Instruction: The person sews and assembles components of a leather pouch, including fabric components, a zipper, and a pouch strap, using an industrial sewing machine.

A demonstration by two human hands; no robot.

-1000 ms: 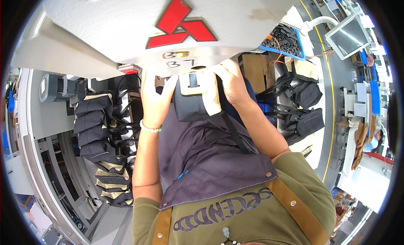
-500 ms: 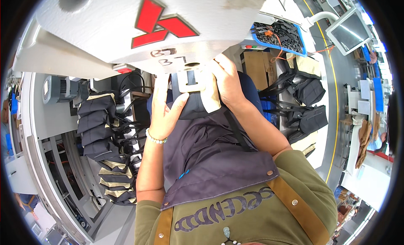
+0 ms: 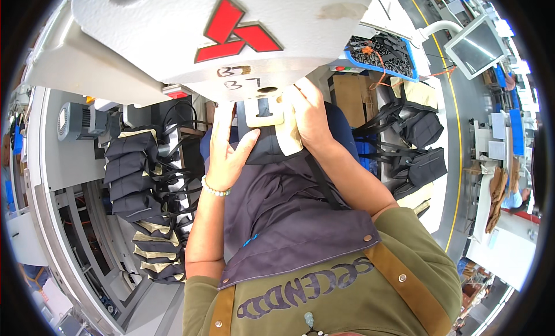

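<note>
A black fabric bag (image 3: 267, 145) with a cream lining (image 3: 289, 136) lies beneath the head of a large white sewing machine (image 3: 167, 38). Over the cloth sits a cream clamp frame (image 3: 264, 120) with a slot, a dark strap (image 3: 264, 108) showing inside it. My left hand (image 3: 226, 154) holds the bag's left side, thumb on top and fingers stretched toward the machine. On the other side my right hand (image 3: 311, 117) grips the cloth by the lining, its fingers bent up beside the clamp. The machine head hides some of my fingertips.
Black bags with cream linings hang in a row (image 3: 136, 174) on the left, and more bags (image 3: 425, 128) lie on the right. A blue tray (image 3: 384, 56) of small black parts stands at back right, near a screen on an arm (image 3: 475, 46). A motor (image 3: 78, 122) sits far left.
The whole view has shifted slightly, so the machine head appears a little farther right. Both hands stay on the bag in nearly the same place.
</note>
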